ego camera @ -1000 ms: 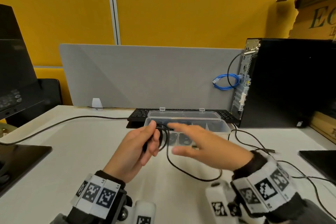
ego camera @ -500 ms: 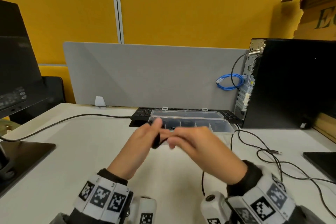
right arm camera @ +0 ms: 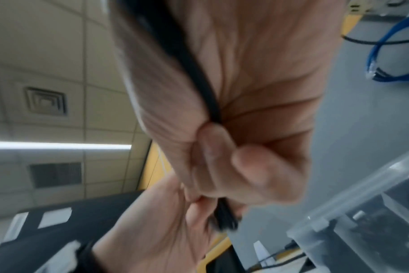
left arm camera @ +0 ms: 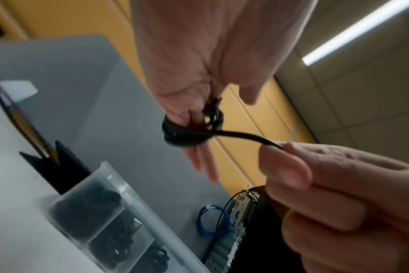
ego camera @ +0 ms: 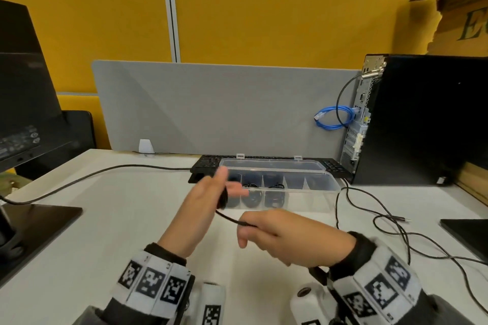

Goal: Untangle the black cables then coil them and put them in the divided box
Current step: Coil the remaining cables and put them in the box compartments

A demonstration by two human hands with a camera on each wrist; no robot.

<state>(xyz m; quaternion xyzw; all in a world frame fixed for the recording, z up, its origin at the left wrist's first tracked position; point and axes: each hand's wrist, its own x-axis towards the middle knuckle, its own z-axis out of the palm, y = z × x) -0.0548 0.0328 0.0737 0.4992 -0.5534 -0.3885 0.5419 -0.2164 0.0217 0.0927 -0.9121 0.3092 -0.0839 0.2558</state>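
We read only large dark letters, "E" and part of another, on the cardboard box at upper right; the monitor's label is too blurred. Our left hand holds a coil of the black cable wound round its fingers, which stay fairly straight. A short stretch runs rightward and toward us to our right hand, pinched between thumb and forefinger. Just behind stands the open divided box, coils in its left compartments.

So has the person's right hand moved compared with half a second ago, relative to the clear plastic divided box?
Yes. The right hand has drawn back from the clear plastic divided box toward the person, pulling the black cable taut.
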